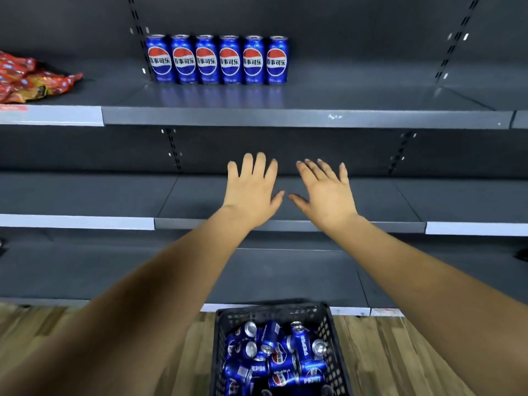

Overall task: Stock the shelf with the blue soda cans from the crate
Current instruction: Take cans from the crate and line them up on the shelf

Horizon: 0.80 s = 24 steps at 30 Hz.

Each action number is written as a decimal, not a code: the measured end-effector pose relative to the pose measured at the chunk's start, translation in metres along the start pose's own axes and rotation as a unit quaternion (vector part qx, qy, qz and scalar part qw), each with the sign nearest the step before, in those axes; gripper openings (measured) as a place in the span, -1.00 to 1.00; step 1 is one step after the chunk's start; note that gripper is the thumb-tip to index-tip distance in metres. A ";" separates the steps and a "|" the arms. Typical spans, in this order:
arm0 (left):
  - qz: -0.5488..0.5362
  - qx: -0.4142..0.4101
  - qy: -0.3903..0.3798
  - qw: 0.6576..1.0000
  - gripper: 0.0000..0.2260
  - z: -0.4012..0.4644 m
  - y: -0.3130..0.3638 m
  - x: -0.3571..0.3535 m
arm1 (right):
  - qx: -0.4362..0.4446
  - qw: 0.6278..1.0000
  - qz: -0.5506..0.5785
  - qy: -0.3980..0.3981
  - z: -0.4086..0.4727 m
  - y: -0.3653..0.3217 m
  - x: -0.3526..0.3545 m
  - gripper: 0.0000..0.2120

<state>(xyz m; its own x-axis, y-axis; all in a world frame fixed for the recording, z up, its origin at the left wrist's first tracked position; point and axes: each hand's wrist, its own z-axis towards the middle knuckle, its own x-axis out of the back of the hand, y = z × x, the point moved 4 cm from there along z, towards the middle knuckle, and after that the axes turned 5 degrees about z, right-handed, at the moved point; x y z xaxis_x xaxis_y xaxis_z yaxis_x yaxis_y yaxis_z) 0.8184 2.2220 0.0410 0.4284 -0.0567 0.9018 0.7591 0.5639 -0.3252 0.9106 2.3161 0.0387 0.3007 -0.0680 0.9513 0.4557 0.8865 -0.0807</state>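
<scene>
Several blue soda cans (217, 60) stand upright in a row at the back of the upper grey shelf (285, 118). A black plastic crate (337, 352) on the floor below holds several more blue cans (281, 358) lying jumbled. My left hand (251, 190) and my right hand (325, 192) are stretched out side by side in front of the middle shelf (385, 201), palms down, fingers straight and spread. Both hold nothing. They are well below the row of cans and above the crate.
Red snack packets (25, 78) lie at the left end of the upper shelf. A lower dark shelf (114, 270) runs above a wooden floor (385, 355). Slotted uprights (138, 30) run up the shelf's back panel.
</scene>
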 end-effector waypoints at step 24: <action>-0.022 -0.046 -0.158 0.986 -0.46 -0.046 0.114 -0.091 | -0.033 0.982 0.063 -0.172 -0.071 0.057 -0.113 -0.41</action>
<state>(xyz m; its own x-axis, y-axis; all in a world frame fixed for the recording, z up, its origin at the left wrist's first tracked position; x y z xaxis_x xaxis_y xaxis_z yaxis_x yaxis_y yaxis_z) 0.8882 2.2536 -0.0912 0.2309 0.1878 0.9547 0.8209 0.4891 -0.2948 0.9622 2.3423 -0.0946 0.0617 0.2091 0.9759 0.4903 0.8454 -0.2121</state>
